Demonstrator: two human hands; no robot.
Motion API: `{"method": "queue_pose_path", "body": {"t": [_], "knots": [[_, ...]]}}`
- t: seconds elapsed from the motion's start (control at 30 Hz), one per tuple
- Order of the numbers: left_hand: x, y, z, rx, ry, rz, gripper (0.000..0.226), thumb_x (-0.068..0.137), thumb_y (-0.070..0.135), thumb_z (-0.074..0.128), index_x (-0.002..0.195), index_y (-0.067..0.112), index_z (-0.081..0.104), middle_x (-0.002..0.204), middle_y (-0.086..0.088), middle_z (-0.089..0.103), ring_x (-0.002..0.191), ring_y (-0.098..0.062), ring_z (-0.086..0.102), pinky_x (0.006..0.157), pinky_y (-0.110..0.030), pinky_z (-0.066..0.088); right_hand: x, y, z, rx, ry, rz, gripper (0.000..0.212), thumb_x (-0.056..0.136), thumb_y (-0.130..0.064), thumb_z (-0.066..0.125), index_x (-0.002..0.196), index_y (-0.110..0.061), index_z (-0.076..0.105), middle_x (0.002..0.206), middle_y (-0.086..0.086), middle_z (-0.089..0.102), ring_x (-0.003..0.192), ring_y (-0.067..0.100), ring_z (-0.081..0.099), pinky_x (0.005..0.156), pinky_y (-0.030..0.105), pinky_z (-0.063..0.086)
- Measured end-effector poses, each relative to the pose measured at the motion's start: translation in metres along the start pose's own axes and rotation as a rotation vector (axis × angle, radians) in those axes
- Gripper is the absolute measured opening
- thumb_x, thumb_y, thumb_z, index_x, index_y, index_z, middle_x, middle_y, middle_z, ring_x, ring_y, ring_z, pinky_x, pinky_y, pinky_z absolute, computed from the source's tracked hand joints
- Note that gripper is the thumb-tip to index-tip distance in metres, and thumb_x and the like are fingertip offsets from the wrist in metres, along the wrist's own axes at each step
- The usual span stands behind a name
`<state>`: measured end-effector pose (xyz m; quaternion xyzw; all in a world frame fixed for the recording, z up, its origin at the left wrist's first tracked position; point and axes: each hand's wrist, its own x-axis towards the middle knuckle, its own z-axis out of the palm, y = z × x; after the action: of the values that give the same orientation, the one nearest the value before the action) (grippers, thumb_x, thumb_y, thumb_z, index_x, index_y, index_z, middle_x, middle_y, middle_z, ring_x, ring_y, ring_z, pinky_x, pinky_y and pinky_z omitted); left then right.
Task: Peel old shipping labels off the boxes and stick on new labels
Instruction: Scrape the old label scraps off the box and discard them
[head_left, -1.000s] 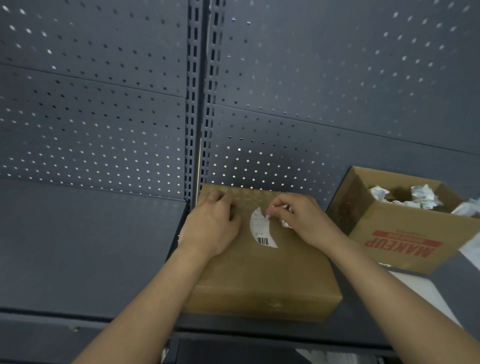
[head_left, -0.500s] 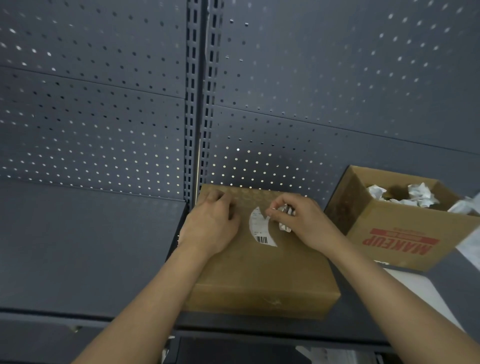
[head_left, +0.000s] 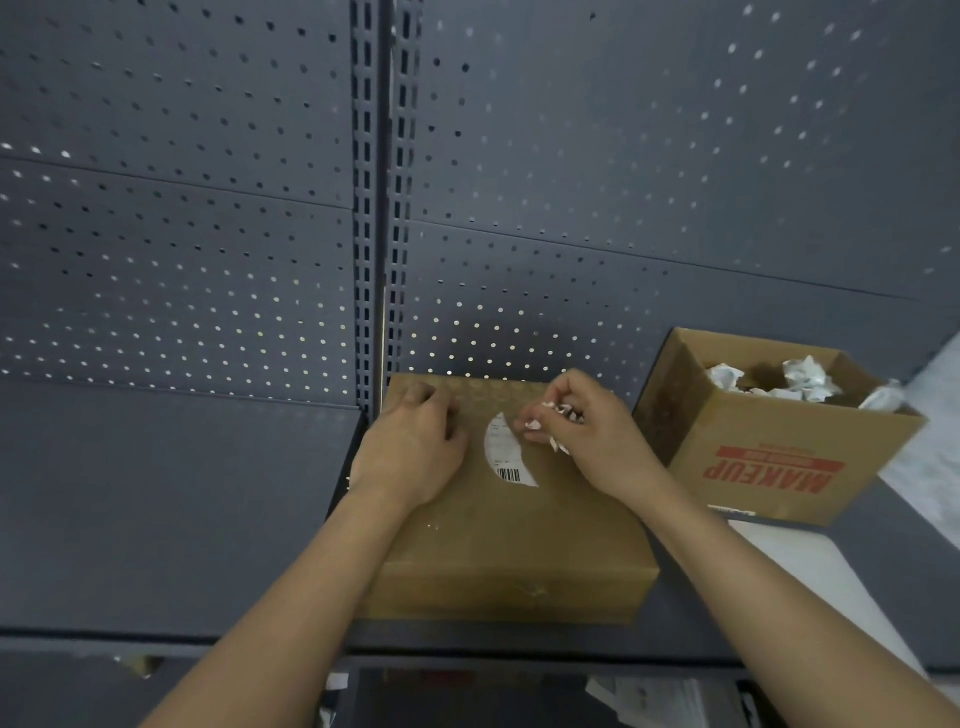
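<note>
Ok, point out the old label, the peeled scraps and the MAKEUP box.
old label (head_left: 505, 453), head view, white middle.
peeled scraps (head_left: 563, 411), head view, crumpled wad's top.
MAKEUP box (head_left: 774, 470), head view, printed front wall.

The dark grey shelf (head_left: 156, 519) carries a closed cardboard box (head_left: 509, 545) and, just right of it, an open box (head_left: 769, 467) printed MAKEUP.

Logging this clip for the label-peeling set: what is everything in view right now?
closed box: one, brown, centre of shelf
old label: one, white with barcode, partly torn, on closed box
label scraps: a wad, white, pinched in right hand
open box: one, brown, red MAKEUP print, right of closed box
crumpled papers: several, white, inside open box
shelf: one, dark grey, under both boxes
back panel: dark grey, perforated, behind
left hand: rests on closed box
right hand: beside old label
</note>
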<state>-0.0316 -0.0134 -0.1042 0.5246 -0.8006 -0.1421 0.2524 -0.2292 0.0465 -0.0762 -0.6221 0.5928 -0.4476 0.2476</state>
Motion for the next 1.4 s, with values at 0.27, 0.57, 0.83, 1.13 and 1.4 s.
{"method": "queue_pose_path", "body": {"t": [0.27,0.57,0.83,1.13,1.4], "knots": [[0.0,-0.002,0.001,-0.003,0.005,0.028,0.028,0.096,0.031,0.049,0.117,0.017,0.06,0.129,-0.001,0.052,0.117,-0.025,0.051,0.087,-0.042,0.051,-0.012,-0.005,-0.011,-0.054,0.011,-0.012,0.057,0.1,-0.008,0.053,0.146,-0.036,0.033,0.086,-0.002,0.07,0.064,0.009,0.059,0.066,0.025,0.052],[0.001,-0.002,0.003,0.001,-0.003,0.044,0.027,0.096,0.027,0.048,0.117,0.016,0.06,0.127,-0.002,0.053,0.113,-0.026,0.053,0.083,-0.043,0.052,-0.022,-0.004,-0.04,-0.034,0.098,0.066,0.018,0.098,-0.017,0.058,0.09,-0.013,0.072,0.054,-0.015,0.051,0.05,0.001,0.043,0.056,0.02,0.036],[0.002,0.0,0.006,-0.01,0.009,0.056,0.023,0.096,0.025,0.049,0.113,0.014,0.061,0.122,-0.003,0.055,0.108,-0.026,0.053,0.076,-0.038,0.048,-0.033,-0.004,-0.069,0.004,0.235,0.08,0.016,0.102,-0.014,0.049,0.103,-0.014,0.065,0.072,-0.004,0.059,0.058,0.005,0.052,0.06,0.021,0.042],[0.002,-0.002,0.007,-0.034,0.006,0.052,0.026,0.097,0.023,0.05,0.12,0.015,0.059,0.128,-0.003,0.052,0.106,-0.025,0.055,0.075,-0.035,0.043,-0.032,-0.009,-0.131,-0.038,0.372,0.037,0.038,0.099,-0.027,0.057,0.135,-0.028,0.045,0.114,-0.004,0.07,0.107,0.007,0.065,0.092,0.024,0.048],[0.004,-0.004,0.008,-0.042,-0.001,0.035,0.027,0.095,0.025,0.053,0.12,0.016,0.061,0.128,-0.003,0.052,0.109,-0.025,0.054,0.084,-0.042,0.049,-0.013,-0.006,-0.162,-0.117,0.335,0.091,0.044,0.098,-0.029,0.058,0.137,-0.025,0.037,0.144,0.001,0.052,0.124,0.014,0.056,0.104,0.038,0.047]]}}
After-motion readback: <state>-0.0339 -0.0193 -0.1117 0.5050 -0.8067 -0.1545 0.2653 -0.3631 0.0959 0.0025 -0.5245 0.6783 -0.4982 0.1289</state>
